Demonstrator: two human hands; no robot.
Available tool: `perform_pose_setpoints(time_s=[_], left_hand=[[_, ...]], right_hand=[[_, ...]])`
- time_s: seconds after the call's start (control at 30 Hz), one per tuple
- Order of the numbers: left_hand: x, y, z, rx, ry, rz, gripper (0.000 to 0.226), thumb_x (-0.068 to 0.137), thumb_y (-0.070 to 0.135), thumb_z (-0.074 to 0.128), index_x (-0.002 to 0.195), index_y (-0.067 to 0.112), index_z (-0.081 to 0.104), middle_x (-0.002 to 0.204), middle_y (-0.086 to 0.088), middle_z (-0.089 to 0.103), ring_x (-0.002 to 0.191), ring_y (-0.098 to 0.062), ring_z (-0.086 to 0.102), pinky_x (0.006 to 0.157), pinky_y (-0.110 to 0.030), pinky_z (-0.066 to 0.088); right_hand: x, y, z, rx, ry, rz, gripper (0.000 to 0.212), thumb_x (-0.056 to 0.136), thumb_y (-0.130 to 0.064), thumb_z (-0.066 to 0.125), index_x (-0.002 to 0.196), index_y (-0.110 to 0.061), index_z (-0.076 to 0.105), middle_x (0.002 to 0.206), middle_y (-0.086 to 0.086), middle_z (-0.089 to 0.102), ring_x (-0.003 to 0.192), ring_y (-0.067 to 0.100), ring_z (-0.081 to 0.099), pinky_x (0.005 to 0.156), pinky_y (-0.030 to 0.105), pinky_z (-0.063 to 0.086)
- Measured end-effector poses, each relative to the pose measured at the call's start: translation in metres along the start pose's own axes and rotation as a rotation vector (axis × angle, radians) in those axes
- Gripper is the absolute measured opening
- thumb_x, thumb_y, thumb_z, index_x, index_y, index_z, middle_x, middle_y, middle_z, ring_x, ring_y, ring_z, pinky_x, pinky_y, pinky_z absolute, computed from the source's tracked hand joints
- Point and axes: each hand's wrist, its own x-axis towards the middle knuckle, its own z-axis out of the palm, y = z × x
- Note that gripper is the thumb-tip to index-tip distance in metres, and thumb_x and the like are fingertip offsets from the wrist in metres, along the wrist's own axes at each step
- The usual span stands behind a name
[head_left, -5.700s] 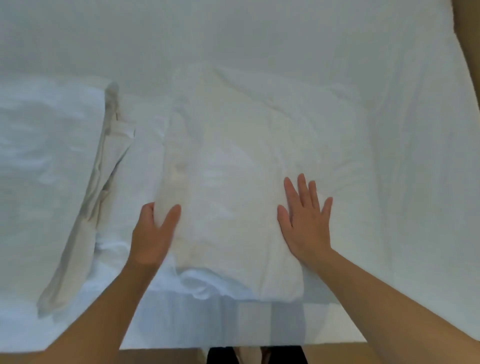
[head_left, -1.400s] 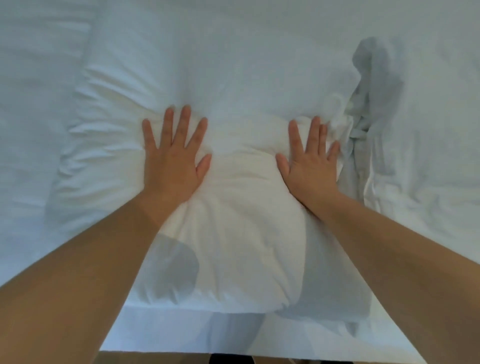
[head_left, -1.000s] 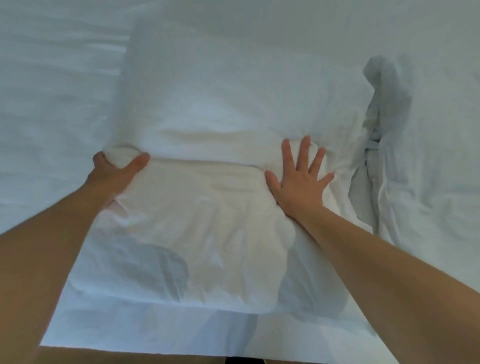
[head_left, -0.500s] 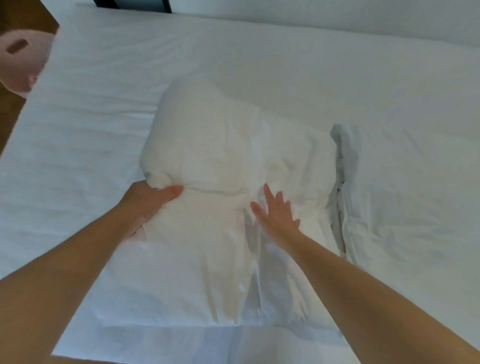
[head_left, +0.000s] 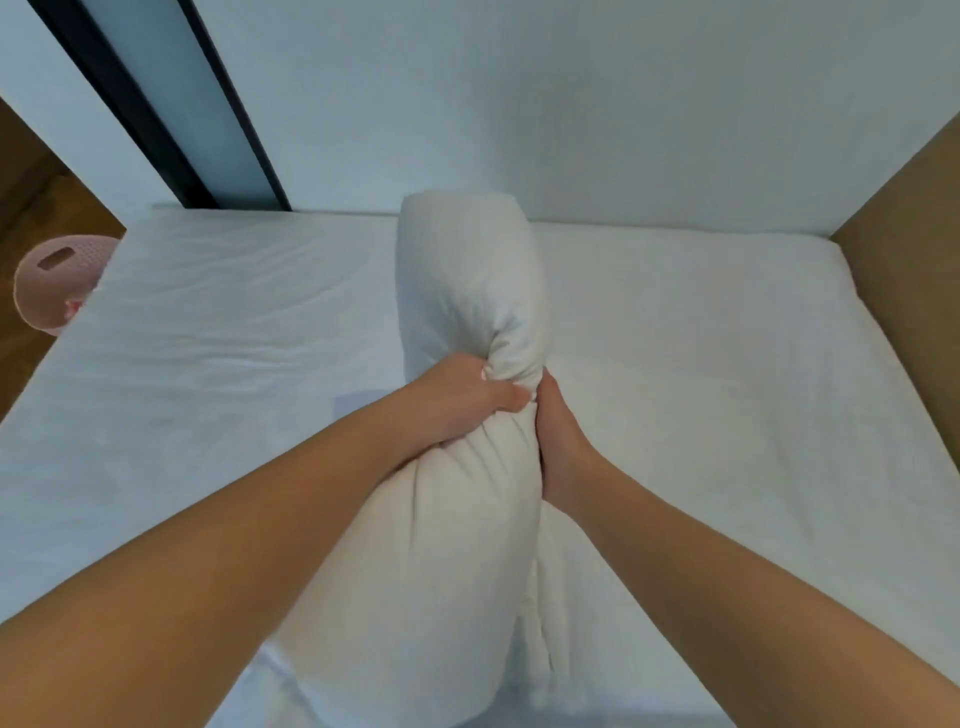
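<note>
A white pillow (head_left: 467, 291) stands lifted off the bed in the middle of the view, squeezed narrow at its waist. My left hand (head_left: 462, 400) grips the pillow at that waist from the left, fingers dug into the fabric. My right hand (head_left: 563, 447) holds the same spot from the right, with its fingers hidden behind the pillow. The lower part of the pillow bulges down toward me between my forearms.
The bed (head_left: 218, 332) with a white sheet spreads below. A white wall runs behind it, with a dark-framed glass panel (head_left: 171, 104) at the upper left. A pink perforated basket (head_left: 52, 280) stands on the floor at the left. A brown wooden panel (head_left: 914, 249) borders the right side.
The pillow has been raised from lying flat on the bed to upright. My right hand went from pressing flat on top to holding its side. The view tilted up toward the wall.
</note>
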Motion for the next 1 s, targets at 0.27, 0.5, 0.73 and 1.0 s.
perform_pose_setpoints(time_s=[0.27, 0.5, 0.73, 1.0], left_hand=[[0.053, 0.137, 0.215, -0.317, -0.253, 0.181, 0.009, 0.095, 0.005, 0.054, 0.094, 0.014, 0.053, 0.096, -0.010, 0.063, 0.087, -0.022, 0.060, 0.076, -0.023, 0.048], [0.110, -0.013, 0.333, 0.839, -0.064, 0.041, 0.066, 0.099, 0.059, 0.020, 0.152, 0.037, -0.011, 0.157, 0.005, -0.030, 0.144, -0.020, -0.029, 0.113, -0.062, -0.010], [0.117, -0.006, 0.344, 0.775, 0.131, 0.212, 0.071, 0.086, 0.061, -0.006, 0.153, 0.038, -0.001, 0.160, 0.010, -0.019, 0.146, -0.010, -0.021, 0.117, -0.056, -0.007], [0.127, -0.046, 0.313, 0.809, 0.271, -0.028, 0.078, 0.082, 0.072, -0.005, 0.151, 0.039, -0.014, 0.155, 0.004, -0.033, 0.147, -0.025, -0.022, 0.115, -0.063, 0.001]], right_hand=[[-0.080, -0.101, -0.282, 0.070, 0.051, -0.048, 0.069, 0.098, -0.066, 0.019, 0.117, -0.017, 0.064, 0.105, 0.010, 0.074, 0.091, 0.022, 0.073, 0.082, 0.037, 0.051], [-0.033, -0.017, -0.404, -0.493, 0.262, 0.286, 0.091, 0.073, -0.067, 0.071, 0.145, -0.023, 0.036, 0.135, 0.001, 0.054, 0.113, 0.025, 0.059, 0.092, 0.040, 0.050], [-0.032, -0.027, -0.417, -0.415, 0.553, -0.101, 0.013, 0.087, -0.024, 0.072, 0.092, -0.012, 0.068, 0.088, 0.005, 0.071, 0.082, 0.023, 0.068, 0.074, 0.034, 0.054], [-0.012, -0.020, -0.475, -0.958, 0.831, 0.216, 0.058, 0.089, -0.041, 0.059, 0.140, -0.018, 0.041, 0.145, 0.015, 0.044, 0.129, 0.035, 0.044, 0.106, 0.051, 0.037]])
